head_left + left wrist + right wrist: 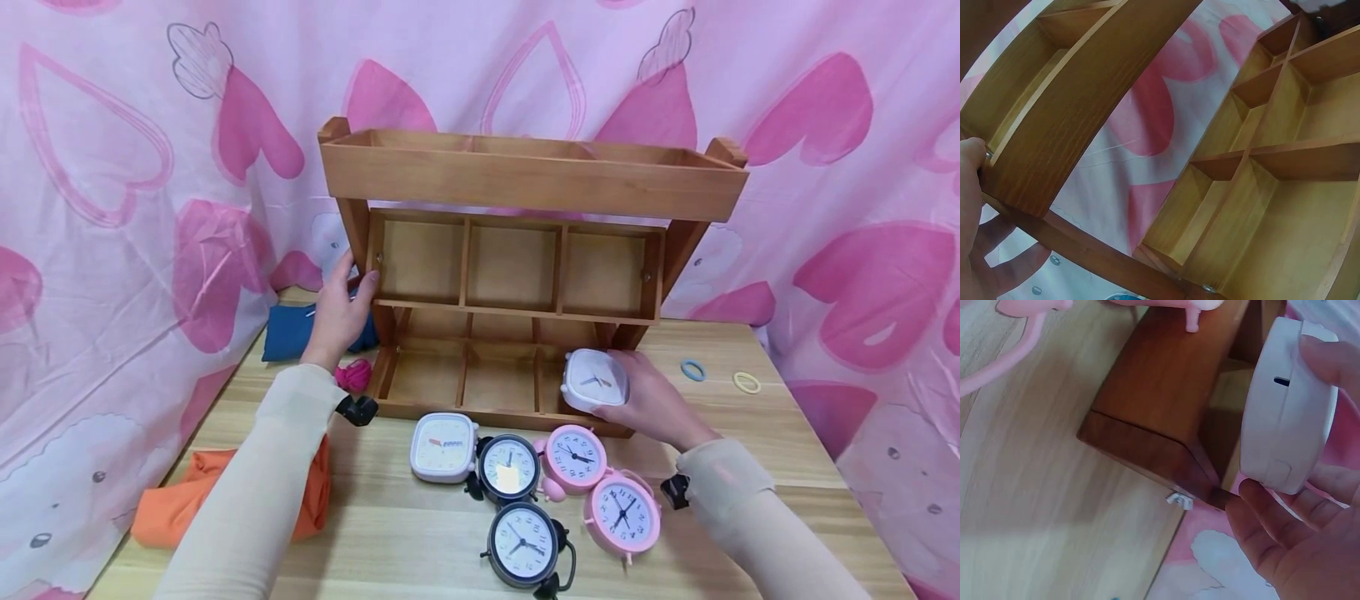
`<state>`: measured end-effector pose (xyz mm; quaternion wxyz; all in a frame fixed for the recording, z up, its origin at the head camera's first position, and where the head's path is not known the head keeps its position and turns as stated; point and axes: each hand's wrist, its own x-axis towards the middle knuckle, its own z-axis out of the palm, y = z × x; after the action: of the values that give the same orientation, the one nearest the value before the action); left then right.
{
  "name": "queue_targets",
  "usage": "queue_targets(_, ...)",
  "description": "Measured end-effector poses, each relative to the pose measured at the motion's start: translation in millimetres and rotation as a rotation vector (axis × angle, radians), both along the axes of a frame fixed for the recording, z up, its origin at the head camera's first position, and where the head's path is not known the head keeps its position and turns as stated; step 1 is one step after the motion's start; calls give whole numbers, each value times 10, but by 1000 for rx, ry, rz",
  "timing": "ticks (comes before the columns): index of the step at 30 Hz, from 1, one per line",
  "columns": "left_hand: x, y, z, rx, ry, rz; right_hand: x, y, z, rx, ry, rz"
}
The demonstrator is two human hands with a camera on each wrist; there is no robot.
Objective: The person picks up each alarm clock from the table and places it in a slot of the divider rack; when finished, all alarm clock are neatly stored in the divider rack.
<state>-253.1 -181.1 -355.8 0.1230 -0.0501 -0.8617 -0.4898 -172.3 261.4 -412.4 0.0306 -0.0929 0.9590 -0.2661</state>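
Observation:
A wooden three-tier shelf [536, 179] with divided compartments stands at the back of the table. My left hand [337, 312] holds its left side at the middle tier, thumb in front and fingers behind in the left wrist view. My right hand [652, 396] grips a white square alarm clock [595, 380] by its edges, in front of the bottom tier's right compartment [552, 375]. In the right wrist view the clock [1288, 409] is seen from its side. A second white clock [442, 447] lies face up before the shelf.
Beside it lie two black alarm clocks [509, 468] and two pink ones [575, 458]. An orange cloth [187, 492], a blue cloth [288, 332] and pink yarn [354, 375] are at left. Blue [693, 370] and yellow [746, 382] rings lie at right. A pink curtain [480, 67] hangs behind.

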Motion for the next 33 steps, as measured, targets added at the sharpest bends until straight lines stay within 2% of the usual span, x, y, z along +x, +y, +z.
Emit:
queue_targets(7,5,5,-9,-7,9,1,-88,-74,-93,21,-27,8)
queue_targets(14,-1,16,-27,-7,14,0,-107,-84,-200,44,-65,-8)
queue_targets(21,10,8,-33,-3,8,9,-74,-74,-214,108,-34,30)
queue_targets(27,19,4,-46,-6,14,12,55,29,-139,108,11,58)
queue_targets(33,9,5,-34,-11,31,3,332,186,33,43,25,49)
